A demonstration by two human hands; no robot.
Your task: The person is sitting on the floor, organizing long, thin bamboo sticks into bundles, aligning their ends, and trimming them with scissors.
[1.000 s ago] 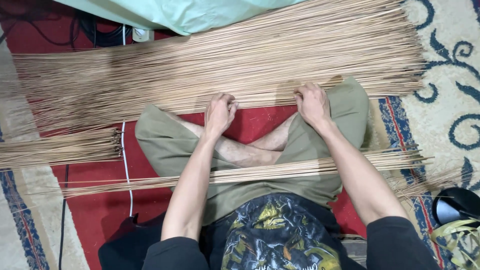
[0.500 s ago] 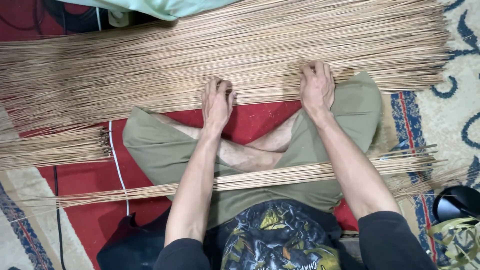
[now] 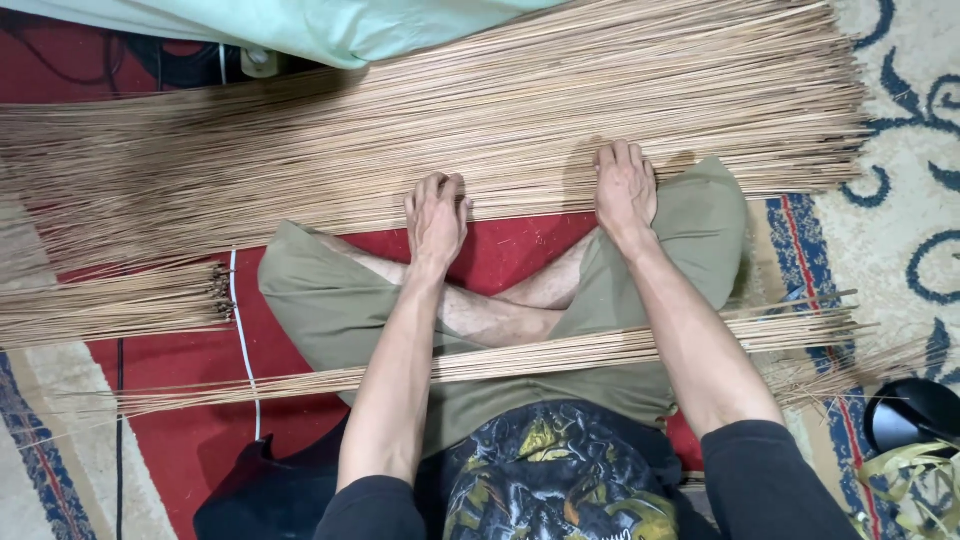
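Both hands, left hand (image 3: 436,218) and right hand (image 3: 626,186), press flat, fingers probably uncurled, on the near edge of the broad stick pile (image 3: 450,130) across the rug; even pressure keeps sticks aligned.

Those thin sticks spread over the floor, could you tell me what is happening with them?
A person sits cross-legged on a patterned rug with both hands palm-down on the near edge of a wide layer of thin tan sticks. The left hand and right hand lie flat on it, grasping nothing. A smaller bundle lies across the lap, and another lies at the left.
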